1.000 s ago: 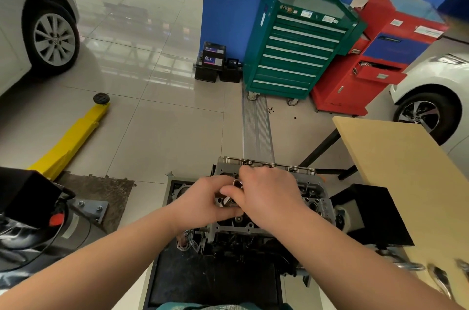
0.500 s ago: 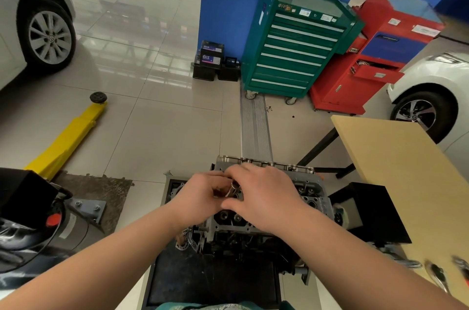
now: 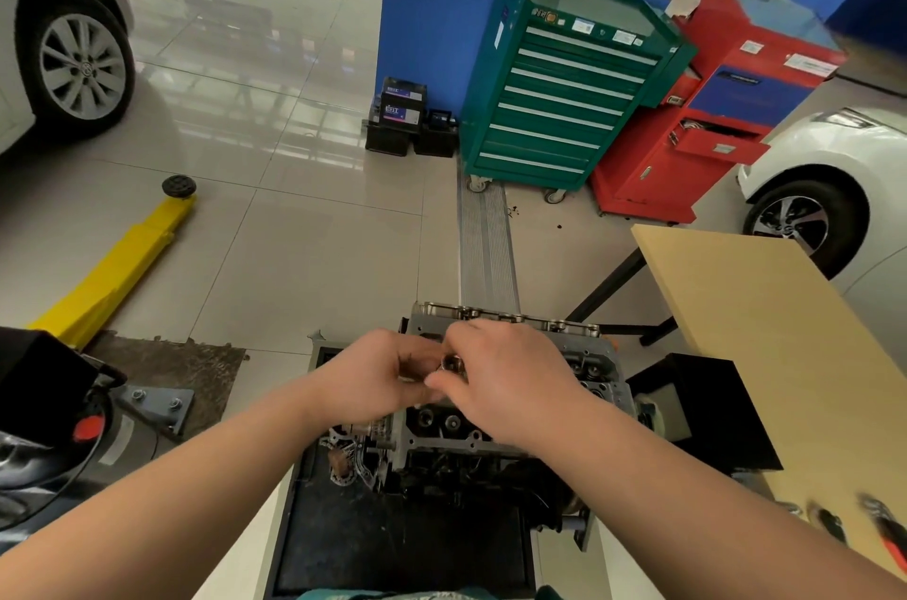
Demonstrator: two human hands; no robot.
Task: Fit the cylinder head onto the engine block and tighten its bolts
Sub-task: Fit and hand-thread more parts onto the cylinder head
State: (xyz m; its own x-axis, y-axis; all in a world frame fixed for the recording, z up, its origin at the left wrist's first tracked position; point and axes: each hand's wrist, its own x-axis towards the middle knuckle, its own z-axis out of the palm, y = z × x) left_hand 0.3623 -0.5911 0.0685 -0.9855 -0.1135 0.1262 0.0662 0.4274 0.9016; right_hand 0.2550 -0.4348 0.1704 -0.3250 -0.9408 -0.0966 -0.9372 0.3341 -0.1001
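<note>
A grey cylinder head (image 3: 596,366) lies on the dark engine block (image 3: 471,462), which rests on a black stand. Both my hands meet over the head's left middle. My left hand (image 3: 378,378) and my right hand (image 3: 510,378) pinch a small shiny metal piece (image 3: 450,363), a socket or bolt end, between their fingertips. The part of the head under my hands is hidden.
A tan table (image 3: 765,354) stands at the right with tools (image 3: 878,526) near its front edge. A black box (image 3: 706,413) sits beside the engine. Yellow lift arm (image 3: 122,265) at left, green tool cabinet (image 3: 564,84) and red cabinet (image 3: 711,118) behind, cars on both sides.
Both hands have shifted slightly away from me over the head, still pinching the shiny piece; the view has tilted a little.
</note>
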